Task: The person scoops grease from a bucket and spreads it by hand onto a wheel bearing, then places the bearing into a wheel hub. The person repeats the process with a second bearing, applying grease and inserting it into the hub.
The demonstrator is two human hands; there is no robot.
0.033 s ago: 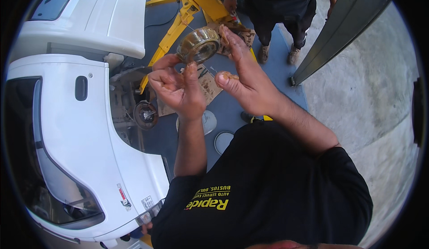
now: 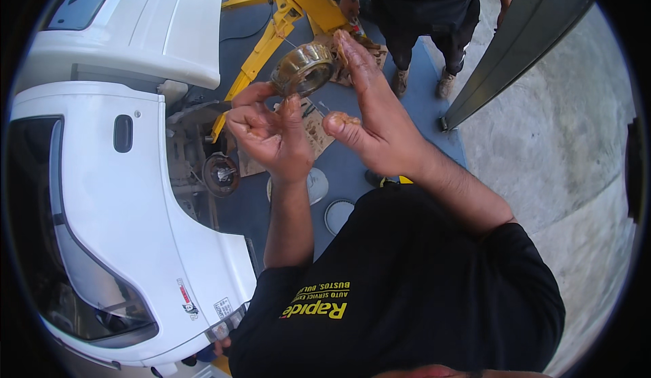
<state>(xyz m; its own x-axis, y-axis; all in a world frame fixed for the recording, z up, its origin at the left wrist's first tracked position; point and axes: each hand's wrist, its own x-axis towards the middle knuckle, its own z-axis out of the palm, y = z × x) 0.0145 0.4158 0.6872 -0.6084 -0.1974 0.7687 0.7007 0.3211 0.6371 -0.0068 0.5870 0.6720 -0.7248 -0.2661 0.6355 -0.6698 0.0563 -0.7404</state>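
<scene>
A roller bearing (image 2: 293, 66), a thick ring coated in amber grease, is held up in front of me. My left hand (image 2: 271, 137) grips its lower left side between thumb and fingers, palm turned up. Just to the right of the ring is my right hand (image 2: 380, 117), with its fingers stretched out and its thumb well apart. Brown grease smears the fingers and thumb of that hand, with a lump on the thumb tip. Its fingertips are close to the bearing's right edge; whether they touch it I cannot tell.
A white vehicle (image 2: 108, 174) fills the left side, with an exposed wheel hub (image 2: 221, 174) beside my left forearm. Beyond are a yellow lift arm (image 2: 261, 52) and a person in dark clothes (image 2: 427, 1). A grey post (image 2: 519, 42) stands right. Cardboard (image 2: 322, 137) lies on the floor.
My right hand has shifted very slightly up and left. The bearing in my left hand has moved a touch to the right; the grip is the same.
</scene>
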